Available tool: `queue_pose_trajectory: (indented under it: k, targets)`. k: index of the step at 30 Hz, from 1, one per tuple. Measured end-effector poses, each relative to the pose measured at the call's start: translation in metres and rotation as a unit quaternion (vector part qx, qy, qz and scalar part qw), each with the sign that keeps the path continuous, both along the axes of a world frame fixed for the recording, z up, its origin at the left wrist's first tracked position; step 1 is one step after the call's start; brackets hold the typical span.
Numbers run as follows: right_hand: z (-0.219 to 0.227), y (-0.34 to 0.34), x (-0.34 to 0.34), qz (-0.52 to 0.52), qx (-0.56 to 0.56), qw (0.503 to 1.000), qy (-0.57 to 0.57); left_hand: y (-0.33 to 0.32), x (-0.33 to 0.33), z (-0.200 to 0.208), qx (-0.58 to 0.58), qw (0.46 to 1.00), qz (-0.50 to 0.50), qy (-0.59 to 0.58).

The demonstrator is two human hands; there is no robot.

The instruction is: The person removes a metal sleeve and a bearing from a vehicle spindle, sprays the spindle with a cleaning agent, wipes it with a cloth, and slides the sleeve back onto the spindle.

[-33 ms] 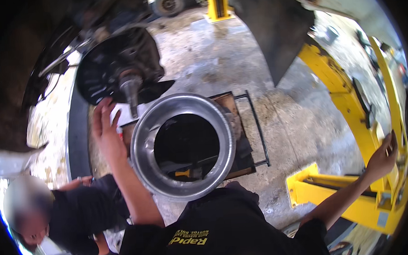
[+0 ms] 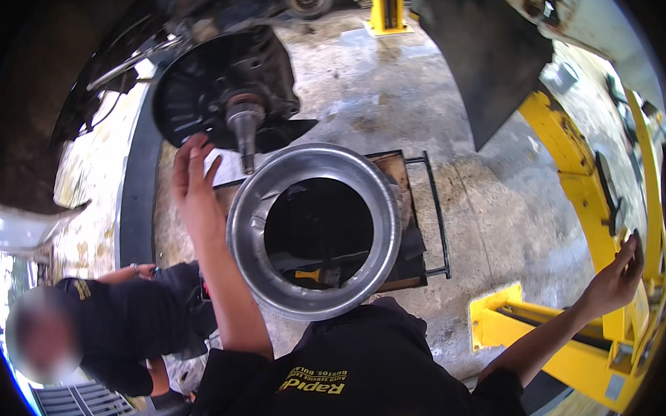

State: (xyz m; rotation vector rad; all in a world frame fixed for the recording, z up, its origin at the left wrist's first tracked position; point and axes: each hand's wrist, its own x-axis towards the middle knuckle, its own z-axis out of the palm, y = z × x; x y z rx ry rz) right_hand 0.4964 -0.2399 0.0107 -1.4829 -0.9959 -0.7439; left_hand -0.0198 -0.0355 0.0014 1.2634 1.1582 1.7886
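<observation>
My left hand (image 2: 196, 174) is raised with its fingers apart and nothing in it. Its fingertips are at the lower edge of a round black backing plate (image 2: 192, 102); touching or just short of it, I cannot tell. From that plate a bare metal spindle (image 2: 244, 130) points down towards me. Below the spindle stands a wide silver metal basin (image 2: 383, 220), dark inside, with a yellow-handled brush (image 2: 307, 274) in it. Out to the right, my right hand (image 2: 615, 277) is loosely open and holds nothing, beside the yellow lift post (image 2: 651, 214).
The basin stands over a low cart with a black tubular handle (image 2: 436, 214). A yellow lift arm (image 2: 571, 150) curves along the right. A dark hanging flap (image 2: 483, 57) is ahead. Close on my left is a co-worker in a black shirt (image 2: 131, 316).
The view has shifted, so the plate, spindle and basin appear farther right. My right hand has drawn slightly down and away from the lift post. My left hand stays by the plate.
</observation>
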Motion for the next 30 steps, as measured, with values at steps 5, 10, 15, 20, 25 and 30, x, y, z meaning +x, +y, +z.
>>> queue_pose_trajectory:
  k: [5,10,15,20,25,30]
  targets:
    - [-0.036,0.118,-0.213,0.572,-0.168,0.778,0.196,-0.010,-0.010,-0.001,0.012,0.999,0.010,-0.028]
    - [-0.027,0.218,-0.310,0.684,-0.195,0.686,0.151,-0.002,-0.023,-0.004,0.042,0.981,-0.120,0.147]
    - [-0.025,0.250,-0.323,0.690,-0.233,0.675,0.113,0.011,-0.034,-0.005,-0.024,0.971,-0.184,0.149]
    - [-0.021,0.248,-0.326,0.689,-0.228,0.673,0.143,0.021,-0.037,-0.004,-0.043,0.966,-0.218,0.134]
    - [-0.027,0.251,-0.329,0.712,-0.252,0.619,0.215,0.024,-0.037,-0.006,-0.036,0.968,-0.234,0.079]
    - [-0.024,0.251,-0.333,0.716,-0.253,0.595,0.263,0.024,-0.032,-0.007,-0.048,0.972,-0.223,0.052]
